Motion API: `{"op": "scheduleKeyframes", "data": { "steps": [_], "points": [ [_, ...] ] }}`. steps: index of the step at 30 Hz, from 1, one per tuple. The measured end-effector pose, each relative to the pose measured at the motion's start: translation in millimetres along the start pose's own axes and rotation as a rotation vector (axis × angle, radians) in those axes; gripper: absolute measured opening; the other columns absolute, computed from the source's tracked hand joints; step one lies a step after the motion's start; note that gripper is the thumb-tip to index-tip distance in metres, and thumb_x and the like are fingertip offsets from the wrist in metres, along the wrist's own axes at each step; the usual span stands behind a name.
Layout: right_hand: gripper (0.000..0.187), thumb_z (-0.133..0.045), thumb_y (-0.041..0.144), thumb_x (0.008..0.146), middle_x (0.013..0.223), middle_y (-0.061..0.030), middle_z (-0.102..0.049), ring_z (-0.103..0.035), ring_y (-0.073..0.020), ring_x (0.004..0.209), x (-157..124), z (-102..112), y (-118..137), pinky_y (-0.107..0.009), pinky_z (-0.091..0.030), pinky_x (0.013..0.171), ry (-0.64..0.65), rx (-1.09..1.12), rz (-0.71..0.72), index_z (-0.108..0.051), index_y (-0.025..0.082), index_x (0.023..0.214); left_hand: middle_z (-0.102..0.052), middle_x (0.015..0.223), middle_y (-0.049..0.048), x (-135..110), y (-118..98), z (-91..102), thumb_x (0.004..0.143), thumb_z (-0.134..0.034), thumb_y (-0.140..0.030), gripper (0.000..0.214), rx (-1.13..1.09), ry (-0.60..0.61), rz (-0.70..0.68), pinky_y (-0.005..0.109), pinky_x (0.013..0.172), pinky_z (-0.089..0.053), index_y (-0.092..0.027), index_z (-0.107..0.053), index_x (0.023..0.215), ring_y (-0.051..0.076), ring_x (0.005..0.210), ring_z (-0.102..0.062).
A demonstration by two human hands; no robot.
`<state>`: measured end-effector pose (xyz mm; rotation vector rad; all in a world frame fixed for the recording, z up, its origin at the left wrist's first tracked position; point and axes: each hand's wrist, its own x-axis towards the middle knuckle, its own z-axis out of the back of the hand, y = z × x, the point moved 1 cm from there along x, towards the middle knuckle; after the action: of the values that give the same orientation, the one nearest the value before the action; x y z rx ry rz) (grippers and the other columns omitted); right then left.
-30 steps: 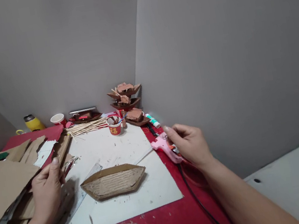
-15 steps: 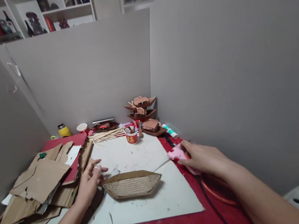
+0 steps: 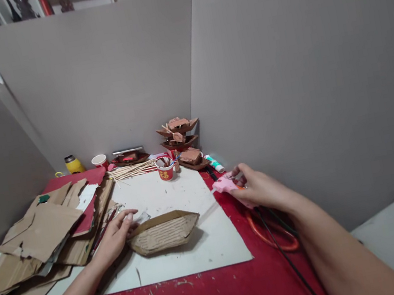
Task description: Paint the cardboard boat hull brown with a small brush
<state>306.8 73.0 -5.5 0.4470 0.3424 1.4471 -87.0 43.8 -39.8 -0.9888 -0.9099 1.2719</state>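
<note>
A brown cardboard boat hull [image 3: 164, 232] lies on a white board [image 3: 175, 199] in the middle of the red table. My left hand [image 3: 115, 235] rests at the hull's left end, fingers stretched out and touching its rim. My right hand [image 3: 259, 188] is closed round a pink hot glue gun [image 3: 225, 184] at the board's right edge, nozzle pointing left. The gun's black cord [image 3: 282, 254] trails toward me along my right forearm.
A heap of cardboard scraps [image 3: 41, 236] fills the left side. At the back stand a red paper cup [image 3: 165, 169], thin wooden sticks [image 3: 132, 169], stacked finished boats [image 3: 179, 138], a glue tube [image 3: 215, 163], a yellow flask [image 3: 73, 164]. Grey partitions [image 3: 283, 76] close in behind and right.
My left hand left the cardboard heap and came to the hull's left end. My right hand stayed on the glue gun and lifted it slightly. The view rose, then dipped.
</note>
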Motion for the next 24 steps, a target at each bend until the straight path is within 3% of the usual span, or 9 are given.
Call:
{"op": "scheduleKeyframes", "data": {
  "steps": [3,7,12,17,24],
  "points": [
    [0.034,-0.070,0.031,0.080,0.087,-0.0026,-0.067,-0.064,-0.0166,0.070,-2,12,-3,-0.025,-0.048,0.058,-0.071,0.197,-0.016,-0.051,0.021,0.107,-0.073,0.078,0.0039,-2,-2,-0.2,0.088,-0.055,-0.057,0.043,0.051,0.034,-0.001,0.030,0.071,-0.046,-0.021,-0.072,0.105,0.024,0.080,-0.067],
    [0.035,-0.065,0.032,0.088,0.081,0.0007,-0.066,-0.061,-0.0128,0.059,-3,15,-6,-0.023,-0.046,0.050,-0.077,0.458,-0.026,-0.048,0.019,0.115,-0.074,0.093,0.0050,-4,-8,-0.4,0.087,-0.056,-0.055,0.041,0.086,0.060,-0.031,0.032,0.084,-0.046,-0.021,-0.075,0.099,0.026,0.092,-0.065],
    [0.024,-0.062,0.028,0.096,0.098,-0.0029,-0.065,-0.064,-0.0125,0.072,6,-4,-4,-0.027,-0.056,0.062,-0.012,0.674,0.007,-0.059,0.015,0.116,-0.072,0.080,0.0038,0,-2,0.5,0.087,-0.054,-0.059,0.045,0.082,0.066,-0.034,0.029,0.073,-0.046,-0.020,-0.072,0.096,0.023,0.079,-0.063],
    [0.029,-0.062,0.029,0.096,0.114,-0.0070,-0.065,-0.067,-0.0185,0.090,14,-19,-7,-0.036,-0.059,0.075,0.134,0.918,0.020,-0.059,0.016,0.121,-0.060,0.064,-0.0012,10,13,0.3,0.078,-0.059,-0.068,0.050,0.052,0.073,-0.061,0.025,0.060,-0.040,-0.019,-0.060,0.068,0.016,0.061,-0.051],
    [0.031,-0.060,0.035,0.097,0.115,-0.0077,-0.065,-0.067,-0.0192,0.092,15,-37,1,-0.038,-0.058,0.078,0.357,1.262,0.072,-0.060,0.016,0.121,-0.049,0.053,-0.0035,11,15,0.0,0.078,-0.054,-0.072,0.056,0.040,0.027,-0.069,0.026,0.056,-0.034,-0.020,-0.053,0.056,0.015,0.053,-0.040]
  ]
}}
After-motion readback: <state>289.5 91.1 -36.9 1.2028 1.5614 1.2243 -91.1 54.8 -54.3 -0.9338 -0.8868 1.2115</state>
